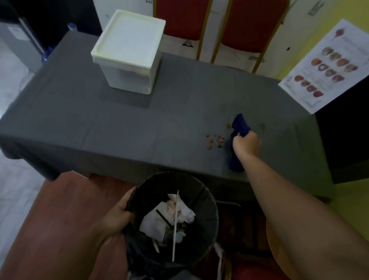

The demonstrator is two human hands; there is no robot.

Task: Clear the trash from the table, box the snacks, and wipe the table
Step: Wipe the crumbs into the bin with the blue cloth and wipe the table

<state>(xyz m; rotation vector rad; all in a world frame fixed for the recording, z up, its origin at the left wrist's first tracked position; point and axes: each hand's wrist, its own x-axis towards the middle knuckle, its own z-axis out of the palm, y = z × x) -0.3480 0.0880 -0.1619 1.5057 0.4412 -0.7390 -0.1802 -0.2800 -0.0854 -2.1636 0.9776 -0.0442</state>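
Observation:
A dark blue cloth [240, 125] lies on the grey-covered table [137, 126] at the right, and my right hand [246, 143] is shut on it. Just left of the cloth sit several small pinkish crumbs [215, 140]. A white lidded box [128, 51] stands closed at the back left of the table. Below the table's front edge my left hand [120, 213] grips the rim of a black bin [208, 196] lined with a dark bag. Inside it are crumpled white paper [166, 218], a black straw and a thin white stick.
Two red chairs with gold frames [219, 24] stand behind the table. A printed sheet with food pictures [335, 66] leans at the far right. Another red chair seat [264, 279] is at my lower right. The floor under me is reddish brown.

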